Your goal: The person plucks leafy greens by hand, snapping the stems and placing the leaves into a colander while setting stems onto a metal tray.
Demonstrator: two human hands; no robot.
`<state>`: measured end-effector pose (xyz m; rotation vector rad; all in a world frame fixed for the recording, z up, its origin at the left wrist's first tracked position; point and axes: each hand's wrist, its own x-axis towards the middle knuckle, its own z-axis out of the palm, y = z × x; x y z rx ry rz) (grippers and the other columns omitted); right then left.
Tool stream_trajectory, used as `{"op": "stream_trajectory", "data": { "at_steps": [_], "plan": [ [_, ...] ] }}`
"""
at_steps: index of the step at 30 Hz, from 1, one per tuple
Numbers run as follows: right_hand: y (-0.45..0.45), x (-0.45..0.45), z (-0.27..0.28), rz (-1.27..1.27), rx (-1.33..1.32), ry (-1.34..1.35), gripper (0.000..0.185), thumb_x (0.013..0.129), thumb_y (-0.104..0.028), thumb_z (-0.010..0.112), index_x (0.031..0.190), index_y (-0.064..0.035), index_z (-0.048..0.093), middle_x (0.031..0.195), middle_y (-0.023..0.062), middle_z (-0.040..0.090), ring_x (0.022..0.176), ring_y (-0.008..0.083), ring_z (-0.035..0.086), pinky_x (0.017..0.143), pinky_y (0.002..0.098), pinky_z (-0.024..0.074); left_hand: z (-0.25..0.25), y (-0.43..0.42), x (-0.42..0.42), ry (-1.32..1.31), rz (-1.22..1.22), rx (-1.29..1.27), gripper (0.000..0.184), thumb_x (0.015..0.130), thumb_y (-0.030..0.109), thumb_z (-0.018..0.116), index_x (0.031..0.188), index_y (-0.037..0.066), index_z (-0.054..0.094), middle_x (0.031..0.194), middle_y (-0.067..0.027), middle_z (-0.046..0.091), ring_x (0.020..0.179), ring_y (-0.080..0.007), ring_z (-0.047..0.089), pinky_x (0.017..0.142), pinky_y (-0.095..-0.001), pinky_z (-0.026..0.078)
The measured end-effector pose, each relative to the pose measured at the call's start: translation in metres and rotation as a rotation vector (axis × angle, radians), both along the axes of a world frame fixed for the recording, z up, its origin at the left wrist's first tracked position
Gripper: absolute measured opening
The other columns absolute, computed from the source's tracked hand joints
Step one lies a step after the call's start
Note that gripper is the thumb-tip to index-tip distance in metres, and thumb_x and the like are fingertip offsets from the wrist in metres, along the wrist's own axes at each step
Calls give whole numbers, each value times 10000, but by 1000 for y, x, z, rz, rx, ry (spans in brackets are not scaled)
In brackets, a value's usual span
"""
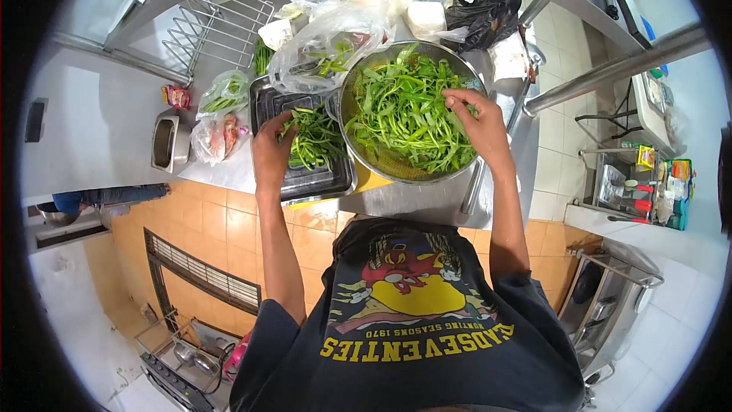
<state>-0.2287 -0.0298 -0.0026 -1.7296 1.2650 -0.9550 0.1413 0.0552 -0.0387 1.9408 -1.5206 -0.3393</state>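
A round metal strainer (352, 154) full of cut leafy greens (404, 111) sits on the steel counter. Beside it on the left lies a black tray (328, 185) with more green stems (314, 141) in it. My left hand (272, 151) is at the tray's left side, its fingertips against the stems; whether it grips any is hidden. Over the right part of the strainer is my right hand (479, 122), thumb and index finger brought together at the edge of the greens. What sits between those fingertips is too small to make out.
Clear plastic bags (335, 23) and a black plastic bag (484, 11) lie behind the strainer. To the left are a wire rack (210, 34), a bag of greens (225, 94), a bag with reddish contents (219, 139) and a metal container (170, 143). A shelf post (610, 69) crosses at right.
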Motion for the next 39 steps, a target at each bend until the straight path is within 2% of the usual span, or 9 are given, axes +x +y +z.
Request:
{"op": "stream_trajectory", "data": {
  "at_steps": [2,5,8,17,20,24,27,32,39],
  "plan": [
    [2,1,-4,-24,-56,10,194,941,-108,612,1094,-26,697,990,123,707,895,202,656,834,293,486,-5,-4,-2,105,45,4,267,880,176,705,1112,44,696,952,-153,720,816,-260,704,715,-342,528],
    [1,-1,-6,-70,-40,-4,191,939,-103,612,1090,-27,699,1001,122,704,899,210,656,843,303,486,5,-9,-11,44,49,40,235,897,165,681,1101,48,697,916,-152,725,799,-269,714,697,-348,531],
    [3,-5,-6,-66,-38,24,210,952,-143,618,1119,-49,704,930,62,703,897,127,621,850,269,469,0,-10,-7,36,48,39,216,916,147,649,1103,46,689,959,-167,719,851,-276,716,710,-344,534],
    [6,-9,-6,-75,-3,16,225,954,-173,622,1121,-47,704,912,53,700,881,128,613,841,271,467,3,-4,-1,34,-2,13,232,899,141,666,1114,55,682,990,-153,723,907,-282,712,765,-358,536],
    [7,-7,-6,-73,18,-11,217,949,-152,623,1119,-42,702,923,55,700,883,132,614,842,272,468,27,-5,-17,6,118,208,245,860,141,706,1095,72,693,1009,-146,719,900,-298,701,799,-379,531],
    [4,-9,-14,-94,-73,16,181,924,-105,629,1075,-32,698,996,148,696,910,249,656,809,329,496,7,-6,-8,-279,-65,-123,267,822,134,729,1084,96,697,1049,-129,690,966,-333,646,856,-407,513],
    [3,-10,-20,-114,-120,70,162,915,-99,631,1046,-32,699,975,150,692,872,266,646,785,344,497,8,-11,-16,-162,-64,-67,256,834,130,716,1086,91,691,1037,-123,690,980,-330,642,863,-403,513],
    [5,-12,-29,-142,-97,266,144,877,-76,643,1004,-36,698,929,190,677,863,347,598,813,423,479,-1,-18,-36,-26,-82,-92,160,875,106,681,1031,73,703,988,-136,702,875,-286,667,792,-384,519],
    [5,-5,-26,-113,-96,143,168,894,-86,635,1035,-19,697,947,174,684,841,297,623,791,384,492,5,-42,-87,57,-135,-128,222,866,227,717,1022,70,708,926,-110,718,873,-292,665,790,-402,496]
  ]
}}
